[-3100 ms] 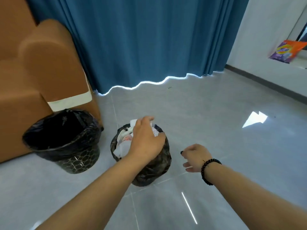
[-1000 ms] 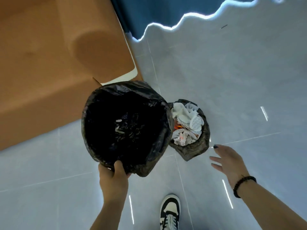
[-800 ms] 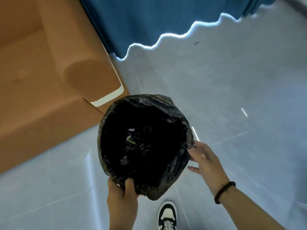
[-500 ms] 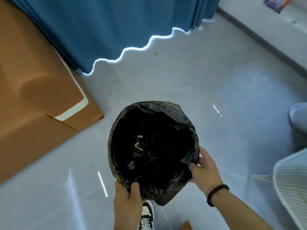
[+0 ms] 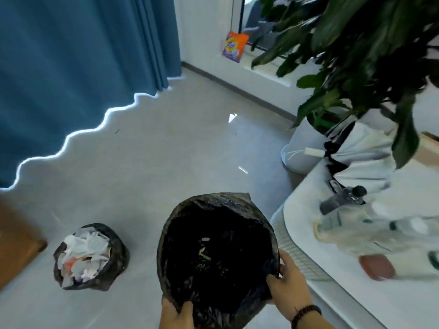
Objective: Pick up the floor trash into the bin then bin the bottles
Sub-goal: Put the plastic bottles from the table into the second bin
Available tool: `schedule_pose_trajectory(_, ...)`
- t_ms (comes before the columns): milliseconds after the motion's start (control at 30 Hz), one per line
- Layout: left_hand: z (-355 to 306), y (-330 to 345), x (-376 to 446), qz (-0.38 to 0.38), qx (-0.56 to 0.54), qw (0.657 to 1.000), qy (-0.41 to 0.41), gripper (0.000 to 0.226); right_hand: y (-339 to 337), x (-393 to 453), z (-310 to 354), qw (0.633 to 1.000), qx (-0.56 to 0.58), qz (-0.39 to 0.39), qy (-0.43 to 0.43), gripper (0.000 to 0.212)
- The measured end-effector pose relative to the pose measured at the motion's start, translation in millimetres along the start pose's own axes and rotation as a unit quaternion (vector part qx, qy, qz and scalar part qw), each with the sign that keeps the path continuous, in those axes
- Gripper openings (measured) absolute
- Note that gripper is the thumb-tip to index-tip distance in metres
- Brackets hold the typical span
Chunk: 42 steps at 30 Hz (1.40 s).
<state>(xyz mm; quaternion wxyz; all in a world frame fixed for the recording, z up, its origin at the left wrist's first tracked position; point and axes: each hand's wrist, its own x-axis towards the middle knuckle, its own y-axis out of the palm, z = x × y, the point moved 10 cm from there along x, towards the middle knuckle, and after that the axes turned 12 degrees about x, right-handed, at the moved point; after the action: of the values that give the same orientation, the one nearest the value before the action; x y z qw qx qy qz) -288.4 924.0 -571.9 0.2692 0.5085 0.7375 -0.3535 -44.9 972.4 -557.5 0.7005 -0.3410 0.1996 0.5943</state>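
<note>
The bottles (image 5: 370, 231) on the white table (image 5: 356, 298) at three o'clock are so blurry I cannot count them. The left hand (image 5: 175, 315) at six o'clock is cut off by the bottom edge. Tiny bits inside the black bin (image 5: 217, 255) are too small to tell.

Blue curtain (image 5: 71, 67), leafy plant (image 5: 370, 51), orange packet (image 5: 234, 46) on the sill.

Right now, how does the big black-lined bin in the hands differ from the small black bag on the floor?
The big black-lined bin is nearly empty, with a few scraps at the bottom; the small black bag is heaped with white crumpled paper. The bin is wider. The left hand and right hand grip the bin's rim; the bag sits alone. Both are black plastic, open-topped.
</note>
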Motion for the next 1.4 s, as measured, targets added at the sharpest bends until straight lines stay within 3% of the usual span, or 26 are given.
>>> schedule_pose_trajectory(100,-8.2,31.6,-2.8,0.038,0.022,0.999,0.011,0.059,-43.2,-1.0,1.1,0.998,0.042,-0.032,-0.016,0.046)
schedule_pose_trajectory(233,-28.9,69.9,-27.4,0.084,0.119,0.987,0.065,0.050,-95.0,-7.4,-1.6,0.983,0.178,-0.054,0.005,0.047)
schedule_pose_trajectory(300,-18.9,70.3,-26.3,0.051,0.106,0.993,0.026,0.046,-131.2,-15.8,18.6,0.982,0.143,-0.103,-0.067,0.044)
schedule_pose_trajectory(433,-20.2,120.1,-32.4,0.075,0.182,0.979,0.058,0.045,-197.7,-36.9,75.4,0.941,0.049,-0.222,-0.250,0.043)
schedule_pose_trajectory(533,-18.5,153.8,-35.8,0.067,0.108,0.992,0.018,0.037,-225.9,-27.0,107.7,0.904,-0.032,-0.275,-0.326,0.049)
schedule_pose_trajectory(600,-9.6,161.5,-40.4,0.032,0.061,0.997,-0.025,0.026,-235.5,-3.0,116.1,0.903,-0.105,-0.274,-0.314,0.055)
schedule_pose_trajectory(700,1.2,160.4,-40.6,-0.032,0.038,0.997,-0.051,0.040,-240.8,35.2,105.2,0.919,-0.195,-0.253,-0.232,0.062)
schedule_pose_trajectory(900,7.7,151.4,-37.0,-0.029,0.047,0.997,-0.053,0.046,-224.3,65.5,81.0,0.931,-0.265,-0.185,-0.169,0.060)
schedule_pose_trajectory(1200,7.2,147.7,-20.1,0.031,0.101,0.992,-0.062,0.042,-229.6,52.3,91.4,0.913,-0.170,-0.261,-0.264,0.041)
schedule_pose_trajectory(1400,4.6,140.5,-6.2,0.073,0.134,0.987,-0.054,0.041,-231.4,-39.9,147.9,0.849,-0.042,-0.306,-0.429,0.038)
